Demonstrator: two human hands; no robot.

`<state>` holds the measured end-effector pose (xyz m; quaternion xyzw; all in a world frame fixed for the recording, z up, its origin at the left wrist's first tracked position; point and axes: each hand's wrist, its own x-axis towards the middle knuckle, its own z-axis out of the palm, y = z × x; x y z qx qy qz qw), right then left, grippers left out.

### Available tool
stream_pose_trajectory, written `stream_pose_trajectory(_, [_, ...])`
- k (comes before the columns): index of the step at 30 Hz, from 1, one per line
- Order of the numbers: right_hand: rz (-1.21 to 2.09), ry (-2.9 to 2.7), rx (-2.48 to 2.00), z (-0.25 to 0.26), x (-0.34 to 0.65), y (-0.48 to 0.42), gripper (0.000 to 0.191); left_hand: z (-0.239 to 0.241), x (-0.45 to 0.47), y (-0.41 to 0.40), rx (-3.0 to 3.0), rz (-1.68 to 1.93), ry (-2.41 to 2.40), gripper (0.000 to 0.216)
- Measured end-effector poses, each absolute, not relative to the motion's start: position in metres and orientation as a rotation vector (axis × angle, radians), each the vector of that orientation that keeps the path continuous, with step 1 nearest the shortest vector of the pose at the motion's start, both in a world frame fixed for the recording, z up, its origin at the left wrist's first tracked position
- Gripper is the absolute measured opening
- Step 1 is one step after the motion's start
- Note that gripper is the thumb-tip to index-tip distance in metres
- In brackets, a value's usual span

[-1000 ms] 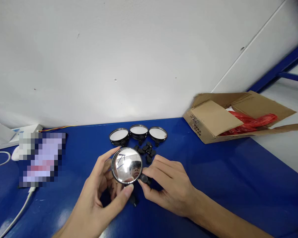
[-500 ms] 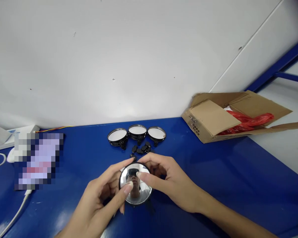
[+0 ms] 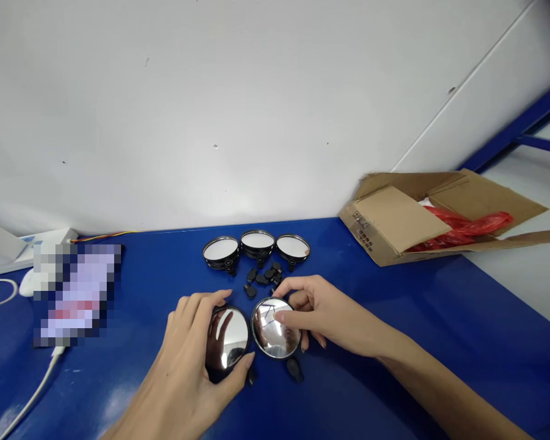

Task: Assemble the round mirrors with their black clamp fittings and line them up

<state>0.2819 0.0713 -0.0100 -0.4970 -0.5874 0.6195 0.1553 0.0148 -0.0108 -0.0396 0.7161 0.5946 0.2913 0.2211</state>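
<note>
Two small round mirrors with black rims sit side by side in front of me. My left hand point(image 3: 195, 354) is curved around the left round mirror point(image 3: 228, 339), with fingertips at its far edge and the thumb at its near right edge. The right round mirror point(image 3: 275, 336) is pinched in my right hand point(image 3: 314, 311), thumb on its reflecting face and the other fingers behind or beneath. A black swivel mount point(image 3: 295, 370) shows just below the right mirror. Beyond my hands lie several small black mounts point(image 3: 266, 276) in a loose cluster.
Mirrors in black housings, a left point(image 3: 220, 250), a middle point(image 3: 257, 241) and a right point(image 3: 293, 247), stand in a row near the wall. A cardboard box point(image 3: 394, 220) with a red plastic bag point(image 3: 472, 227) is at right. A blurred phone point(image 3: 80, 293) with a white cable point(image 3: 32, 391) lies left.
Both hands were together on one visible mirror. Now they are apart, each with its own mirror; the second mirror has come into view. The view has shifted slightly.
</note>
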Motion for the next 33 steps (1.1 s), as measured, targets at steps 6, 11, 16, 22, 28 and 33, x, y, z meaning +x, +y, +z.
stream_pose_trajectory(6, [1.652,-1.646,-1.47,-0.008,0.274,0.065,0.032,-0.037,0.016,-0.011,1.995,0.792,1.628,0.061])
stream_pose_trajectory(11, [1.602,-1.606,-1.451,-0.016,0.27,0.061,0.036,-0.033,0.016,-0.011,1.999,0.769,1.626,0.06])
stream_pose_trajectory(16, [1.507,-1.739,-1.491,-0.019,0.269,0.056,0.031,-0.033,0.015,-0.011,2.041,0.744,1.607,0.058])
stream_pose_trajectory(22, [1.415,-1.885,-1.537,-0.02,0.267,0.055,0.033,-0.033,0.015,-0.012,2.038,0.77,1.608,0.059])
stream_pose_trajectory(28, [1.414,-1.88,-1.503,-0.022,0.269,0.056,0.032,-0.033,0.016,-0.012,2.08,0.779,1.618,0.058])
stream_pose_trajectory(33, [1.492,-1.799,-1.475,-0.022,0.269,0.058,0.032,-0.033,0.016,-0.013,2.103,0.794,1.614,0.053])
